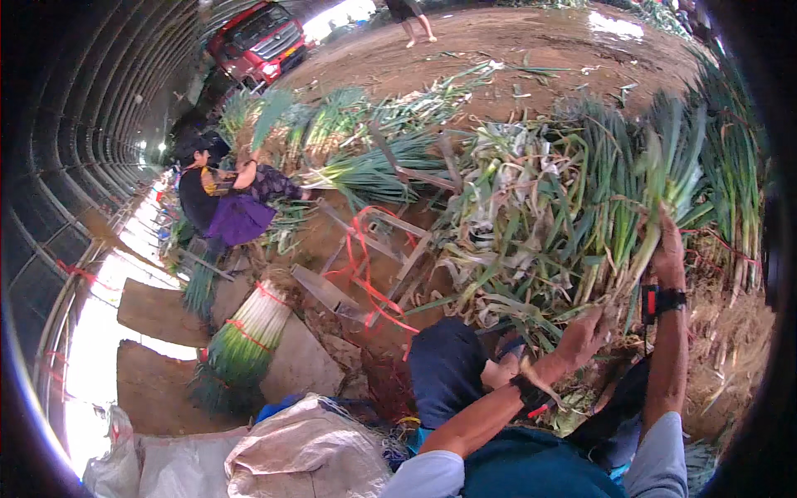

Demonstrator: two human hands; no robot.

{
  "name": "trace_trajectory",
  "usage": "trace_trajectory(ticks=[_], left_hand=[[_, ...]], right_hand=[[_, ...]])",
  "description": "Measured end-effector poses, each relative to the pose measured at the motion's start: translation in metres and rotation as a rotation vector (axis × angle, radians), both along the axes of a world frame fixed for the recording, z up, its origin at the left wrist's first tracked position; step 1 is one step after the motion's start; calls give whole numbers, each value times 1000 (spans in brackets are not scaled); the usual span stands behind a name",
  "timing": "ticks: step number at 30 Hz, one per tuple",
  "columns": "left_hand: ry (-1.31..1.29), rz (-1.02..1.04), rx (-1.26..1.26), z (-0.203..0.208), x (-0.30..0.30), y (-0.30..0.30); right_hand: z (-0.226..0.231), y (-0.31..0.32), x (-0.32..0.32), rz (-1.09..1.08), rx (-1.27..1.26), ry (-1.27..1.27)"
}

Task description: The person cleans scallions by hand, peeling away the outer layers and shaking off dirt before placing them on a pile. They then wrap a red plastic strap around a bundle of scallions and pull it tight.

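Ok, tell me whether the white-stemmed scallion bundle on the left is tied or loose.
Tied: red ties cross the scallion bundle, one near its white ends, another midway down.

Farm shed (pixel 50 207): arched ribs (pixel 79 95), heaped green onions (pixel 610 187)

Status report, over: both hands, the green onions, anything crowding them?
Right hand gripping green onion stalks. Left hand near their lower end, grip unclear. Stalks slanted, leaves up. Leaf heap close by, leftward.
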State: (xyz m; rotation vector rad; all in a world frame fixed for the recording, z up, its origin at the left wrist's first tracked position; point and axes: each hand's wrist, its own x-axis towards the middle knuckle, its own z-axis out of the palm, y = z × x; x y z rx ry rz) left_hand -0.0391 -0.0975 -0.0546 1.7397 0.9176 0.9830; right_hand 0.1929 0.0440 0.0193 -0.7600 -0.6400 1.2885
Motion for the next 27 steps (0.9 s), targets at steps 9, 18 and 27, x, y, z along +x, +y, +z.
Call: trace_trajectory(ticks=[9,18,27], left_hand=[[-327,38,90,120,37,94],[-227,501,65,23,29,115],[-92,309,-181,-10,-3,113]], right_hand=[[14,-24,7,207,141,42],[1,-56,-51,-217,275,-1310],[47,-71,50,-389,180,-1566]])
